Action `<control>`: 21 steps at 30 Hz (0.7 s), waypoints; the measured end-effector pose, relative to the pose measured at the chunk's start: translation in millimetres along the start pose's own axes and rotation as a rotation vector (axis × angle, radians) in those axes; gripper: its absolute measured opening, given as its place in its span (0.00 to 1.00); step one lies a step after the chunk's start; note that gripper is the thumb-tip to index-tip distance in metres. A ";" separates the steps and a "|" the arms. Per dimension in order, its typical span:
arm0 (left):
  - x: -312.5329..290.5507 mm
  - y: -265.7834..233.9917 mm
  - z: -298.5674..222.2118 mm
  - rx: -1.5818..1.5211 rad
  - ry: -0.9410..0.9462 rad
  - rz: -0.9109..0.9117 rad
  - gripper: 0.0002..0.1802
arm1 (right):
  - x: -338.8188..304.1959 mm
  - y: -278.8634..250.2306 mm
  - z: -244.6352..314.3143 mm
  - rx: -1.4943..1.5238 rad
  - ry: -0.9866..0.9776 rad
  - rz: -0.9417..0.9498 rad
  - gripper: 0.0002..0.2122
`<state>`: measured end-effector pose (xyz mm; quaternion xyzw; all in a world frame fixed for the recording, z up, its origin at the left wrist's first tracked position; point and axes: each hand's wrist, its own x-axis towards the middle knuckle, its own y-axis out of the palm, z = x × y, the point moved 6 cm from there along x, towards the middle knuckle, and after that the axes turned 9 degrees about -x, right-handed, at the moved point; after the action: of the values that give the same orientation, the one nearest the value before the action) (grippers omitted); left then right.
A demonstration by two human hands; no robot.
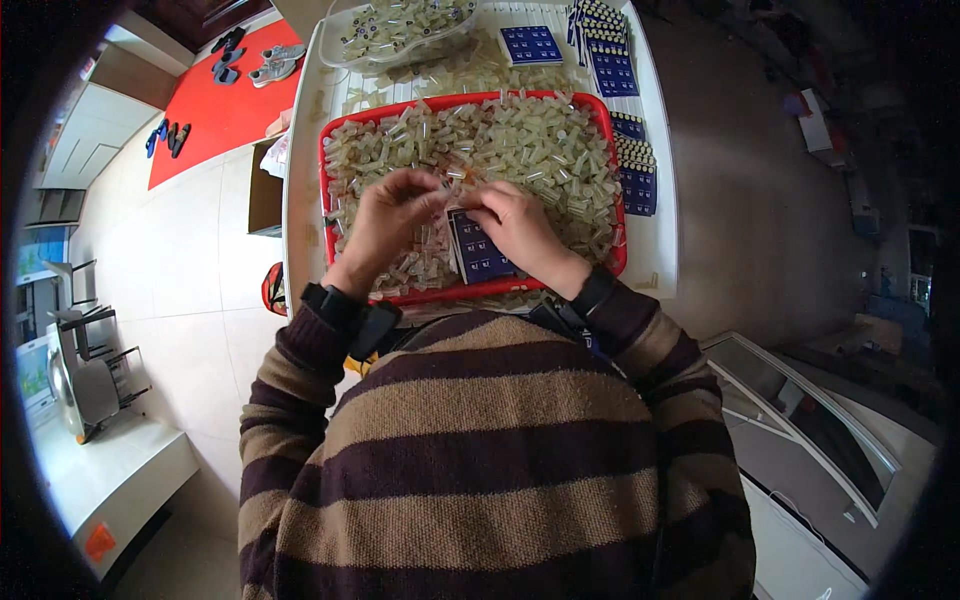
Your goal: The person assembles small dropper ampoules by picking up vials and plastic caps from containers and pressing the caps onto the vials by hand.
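Note:
My left hand (392, 222) hovers over the heap of small clear plastic tubes (545, 140), its thumb and fingertips pinched together. Close against it, my right hand (518, 228) also has its fingers drawn together, and the fingertips of both hands nearly meet. What lies between them is too small to make out. Under the right hand's thumb and fingers is a small stack of dark blue printed sheets (482, 252), resting on the tubes near the tray's front. The tubes fill a shallow red tray (322, 190).
The tray stands on a white ribbed table (655, 120). At the back are a clear tub (400, 30) of more tubes and a blue sheet (530, 45). Blue sheets with rows of pale round pieces (637, 160) lie along the right. An open cardboard box (265, 190) stands at the table's left.

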<state>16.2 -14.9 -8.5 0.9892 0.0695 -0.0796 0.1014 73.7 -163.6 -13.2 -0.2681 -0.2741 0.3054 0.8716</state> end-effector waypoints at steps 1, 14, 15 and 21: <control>3.4 -2.3 -7.7 0.007 -0.003 -0.025 0.09 | -1.2 0.3 2.4 -0.082 -0.043 0.007 0.08; 52.6 -22.7 -51.3 0.418 0.268 -0.041 0.16 | -17.1 12.7 13.2 -0.344 -0.211 -0.056 0.05; 66.4 -25.6 -56.0 0.416 0.277 -0.043 0.16 | -20.1 14.2 13.9 -0.339 -0.218 -0.047 0.05; 60.1 -18.1 -101.4 0.884 0.965 -0.281 0.13 | -32.4 14.7 19.7 -0.324 -0.243 0.008 0.04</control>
<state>86.8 31.4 75.7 0.8438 0.1963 0.3384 -0.3673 33.9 -169.8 -18.8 -0.3670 -0.4219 0.2908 0.7764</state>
